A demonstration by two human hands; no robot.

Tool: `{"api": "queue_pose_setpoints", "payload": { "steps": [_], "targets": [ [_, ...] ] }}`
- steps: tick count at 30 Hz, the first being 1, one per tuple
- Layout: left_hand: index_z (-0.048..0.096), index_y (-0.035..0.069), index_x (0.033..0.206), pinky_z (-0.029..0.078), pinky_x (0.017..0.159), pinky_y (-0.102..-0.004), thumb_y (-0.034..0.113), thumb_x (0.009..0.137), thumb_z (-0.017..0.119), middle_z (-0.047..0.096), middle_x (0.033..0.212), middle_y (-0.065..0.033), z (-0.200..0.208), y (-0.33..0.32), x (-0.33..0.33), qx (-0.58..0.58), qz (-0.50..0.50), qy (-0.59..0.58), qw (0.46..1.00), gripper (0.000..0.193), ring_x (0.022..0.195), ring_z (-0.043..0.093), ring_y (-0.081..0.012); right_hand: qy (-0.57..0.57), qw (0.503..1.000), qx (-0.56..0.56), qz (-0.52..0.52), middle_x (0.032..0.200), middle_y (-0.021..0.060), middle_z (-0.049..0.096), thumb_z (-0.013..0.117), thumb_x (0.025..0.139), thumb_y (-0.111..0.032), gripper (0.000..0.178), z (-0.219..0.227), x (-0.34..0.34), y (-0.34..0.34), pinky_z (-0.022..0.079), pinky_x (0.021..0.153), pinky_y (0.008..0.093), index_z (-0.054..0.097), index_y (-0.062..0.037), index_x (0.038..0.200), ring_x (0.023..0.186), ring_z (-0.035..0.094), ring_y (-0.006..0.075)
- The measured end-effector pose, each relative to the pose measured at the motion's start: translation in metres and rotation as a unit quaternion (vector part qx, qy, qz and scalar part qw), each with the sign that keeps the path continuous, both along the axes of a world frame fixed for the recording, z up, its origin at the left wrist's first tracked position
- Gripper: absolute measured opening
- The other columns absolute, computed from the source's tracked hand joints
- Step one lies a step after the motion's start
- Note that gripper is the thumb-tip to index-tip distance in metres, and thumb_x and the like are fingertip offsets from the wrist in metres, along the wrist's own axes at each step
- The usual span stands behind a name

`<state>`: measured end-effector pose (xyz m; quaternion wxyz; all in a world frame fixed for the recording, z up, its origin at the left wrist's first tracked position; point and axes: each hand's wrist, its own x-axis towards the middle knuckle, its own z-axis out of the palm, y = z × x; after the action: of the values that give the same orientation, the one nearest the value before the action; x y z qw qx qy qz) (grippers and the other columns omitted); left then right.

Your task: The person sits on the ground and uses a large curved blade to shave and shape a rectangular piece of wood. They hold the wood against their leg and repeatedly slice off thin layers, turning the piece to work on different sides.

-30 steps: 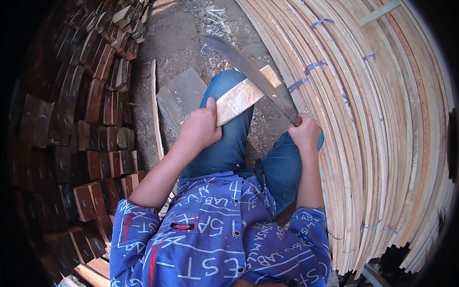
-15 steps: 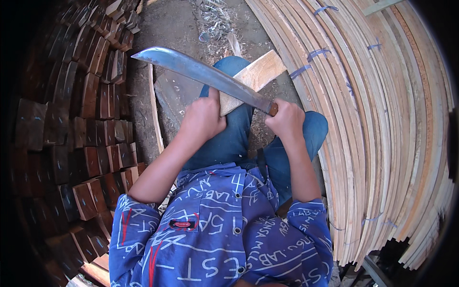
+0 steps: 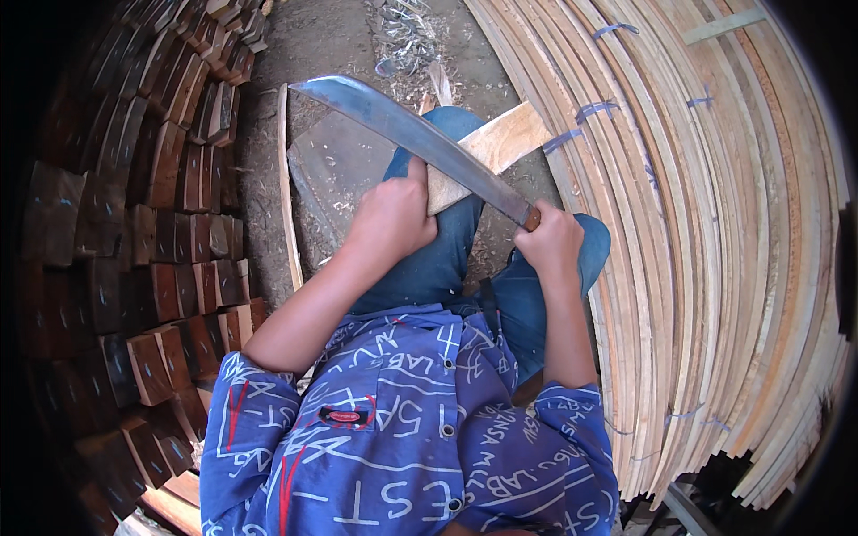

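Observation:
My right hand [image 3: 550, 243] is closed around the wooden handle of a machete [image 3: 407, 134]. Its long, slightly curved blade slants up and to the left, crossing over a short pale board [image 3: 500, 141]. The board lies across my jeans-clad left leg, its far end toward the upper right. At its near left end, my left hand [image 3: 393, 214] is curled closed, with one digit pointing up beside the blade. The fingers underneath that hand are hidden.
Stacked dark timber blocks [image 3: 165, 170] rise on my left. Long pale wood strips [image 3: 679, 268], bundled with blue ties, fill the right side. A flat slab [image 3: 335, 170] and a thin strip [image 3: 288, 196] lie on the ground, with shavings [image 3: 407, 40] farther ahead.
Both hands, the machete and the board appear shifted slightly right in the view. The blade tip sits a little to the right, and its slant is slightly steeper.

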<state>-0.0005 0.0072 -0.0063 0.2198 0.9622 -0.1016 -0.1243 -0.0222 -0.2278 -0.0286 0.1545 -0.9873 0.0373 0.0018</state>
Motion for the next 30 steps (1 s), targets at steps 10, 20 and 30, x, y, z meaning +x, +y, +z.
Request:
{"api": "queue_pose_setpoints", "payload": {
  "steps": [10,20,30],
  "targets": [
    [0.046,-0.007,0.100,0.054,0.075,-0.0534,0.009,0.071,0.062,0.065,0.079,-0.0309,0.000,0.004,0.000,0.019,0.032,0.005,0.999,0.037,0.077,0.066,-0.0477,-0.033,0.998,-0.003,-0.053,0.071,0.0215,0.065,0.066,0.064,-0.017,0.018,-0.010,0.008,-0.002,0.050,0.066,0.0496,0.068,-0.0050,0.078,0.071,0.064,0.0425],
    [0.044,-0.007,0.096,0.053,0.076,-0.0548,0.008,0.070,0.059,0.063,0.078,-0.0337,0.003,-0.004,0.004,0.007,0.031,0.004,0.999,0.034,0.078,0.063,-0.0507,0.019,0.974,0.110,-0.196,0.072,0.0212,0.066,0.065,0.081,-0.024,0.025,0.007,0.007,-0.050,0.050,0.069,0.0463,0.065,0.0005,0.076,0.074,0.065,0.0420],
    [0.044,-0.010,0.103,0.054,0.072,-0.0540,0.010,0.070,0.062,0.064,0.074,-0.0320,-0.002,-0.012,0.002,0.024,0.001,-0.012,1.000,0.042,0.073,0.065,-0.0486,0.000,0.997,0.071,0.010,0.069,0.0212,0.066,0.072,0.064,-0.018,0.017,0.005,0.018,0.004,0.052,0.065,0.0490,0.065,-0.0042,0.072,0.071,0.067,0.0399]
  ]
}}
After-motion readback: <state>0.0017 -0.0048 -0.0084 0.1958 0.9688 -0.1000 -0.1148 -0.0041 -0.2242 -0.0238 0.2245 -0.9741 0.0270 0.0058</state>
